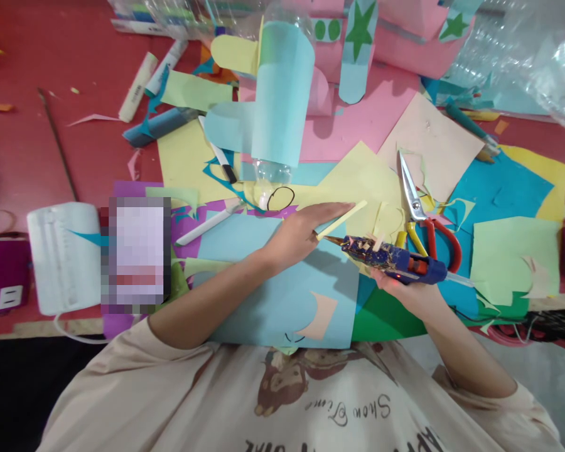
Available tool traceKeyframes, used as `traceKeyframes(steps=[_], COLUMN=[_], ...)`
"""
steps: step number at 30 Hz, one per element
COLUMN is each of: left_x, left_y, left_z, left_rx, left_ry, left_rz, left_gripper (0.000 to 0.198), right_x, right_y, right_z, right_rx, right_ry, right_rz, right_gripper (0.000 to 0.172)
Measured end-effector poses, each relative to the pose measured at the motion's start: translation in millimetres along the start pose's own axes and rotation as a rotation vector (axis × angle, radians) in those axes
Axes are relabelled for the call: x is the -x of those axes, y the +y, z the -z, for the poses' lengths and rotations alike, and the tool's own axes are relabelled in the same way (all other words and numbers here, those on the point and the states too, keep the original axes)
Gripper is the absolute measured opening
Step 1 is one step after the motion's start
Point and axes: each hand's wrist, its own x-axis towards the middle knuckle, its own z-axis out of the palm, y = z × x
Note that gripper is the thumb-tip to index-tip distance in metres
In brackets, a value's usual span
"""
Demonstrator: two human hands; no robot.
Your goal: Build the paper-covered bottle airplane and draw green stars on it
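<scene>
My left hand (pixel 297 233) pinches a narrow yellow paper piece (pixel 343 220), held edge-up above the light blue sheet (pixel 282 307). In my right hand (pixel 395 285) is a dark blue hot glue gun (pixel 386 254), its body covered in stringy glue, a clear glue stick poking from the back. The metal nozzle points left and is close to the lower end of the yellow paper; whether they touch I cannot tell. Beyond my hands lies a plastic bottle (pixel 282 94) wrapped in light blue paper, with yellow and blue rounded tabs sticking out on its left.
Open scissors (pixel 417 207) with red and yellow handles lie right of the glue gun. A phone (pixel 139 251) and a white corded box (pixel 66 257) are at left. Markers (pixel 138 86), coloured paper scraps and pink pieces with green stars (pixel 360 31) cover the red table (pixel 19 150).
</scene>
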Motion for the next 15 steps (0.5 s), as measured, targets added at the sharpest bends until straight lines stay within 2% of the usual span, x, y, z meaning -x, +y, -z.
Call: traceKeyframes(steps=[8, 15], left_x=[0.7, -0.4], left_y=[-2.9, -2.7], left_z=[-1.5, -1.7], left_rx=[-0.001, 0.025], left_ry=[0.008, 0.027], left_rz=[-0.017, -0.018], left_gripper=[0.081, 0.054], right_x=[-0.3, 0.0], right_y=[-6.1, -2.3], right_z=[-0.8, -0.4], right_rx=[-0.068, -0.105], right_ry=[0.03, 0.053], right_rz=[-0.023, -0.054], right_gripper=[0.012, 0.015])
